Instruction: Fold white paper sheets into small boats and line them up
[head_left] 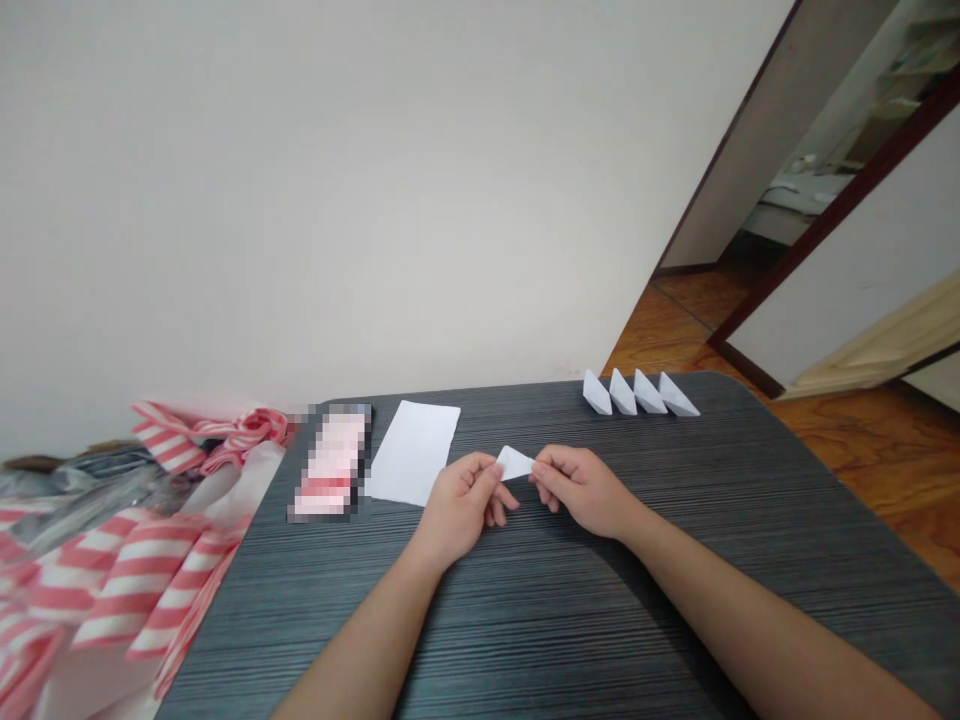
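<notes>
apparently mid-fold, the left hand and right hand pinch folded paper between their fingertips, next likely needing firm creasing.

The folded piece is plain matt paper, and the 4 folded shapes look like paper too, smooth with crisp creases. The flat sheet is matt paper, kinda rough along 1 edge. The tabletop has streaky wood grain, pretty low sheen. Wall is smooth and matt, floor is wood-look, a bit glossy. Striped cloth looks soft, plus some crinkly see-through plastic.
</notes>
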